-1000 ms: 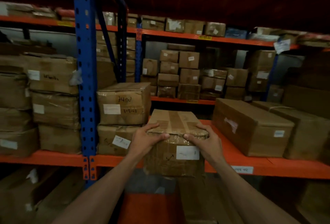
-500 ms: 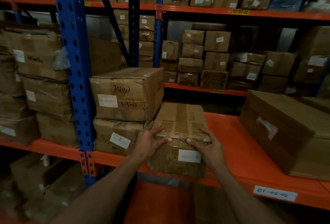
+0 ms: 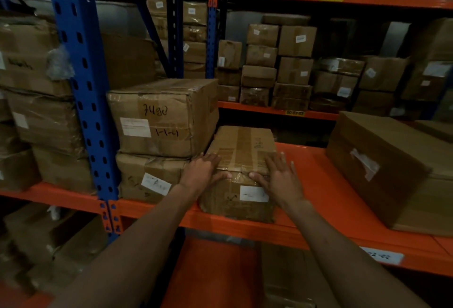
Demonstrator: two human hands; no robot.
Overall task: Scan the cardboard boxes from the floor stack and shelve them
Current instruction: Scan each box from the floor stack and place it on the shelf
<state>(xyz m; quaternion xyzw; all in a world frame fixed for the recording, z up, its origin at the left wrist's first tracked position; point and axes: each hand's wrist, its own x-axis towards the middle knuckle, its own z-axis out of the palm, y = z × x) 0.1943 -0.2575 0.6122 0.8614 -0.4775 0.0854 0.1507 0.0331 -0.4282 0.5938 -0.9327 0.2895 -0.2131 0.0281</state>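
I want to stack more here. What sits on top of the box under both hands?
On the taped box lie only the left hand and right hand, fingers spread flat. Brown tape runs along the lid. The lid under the palms is covered.

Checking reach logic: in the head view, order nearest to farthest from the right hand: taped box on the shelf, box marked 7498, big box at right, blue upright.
1. taped box: under the right hand, touching.
2. big box at right: same shelf, to its right.
3. box marked 7498: left, stacked, beyond the left hand.
4. blue upright: far left.
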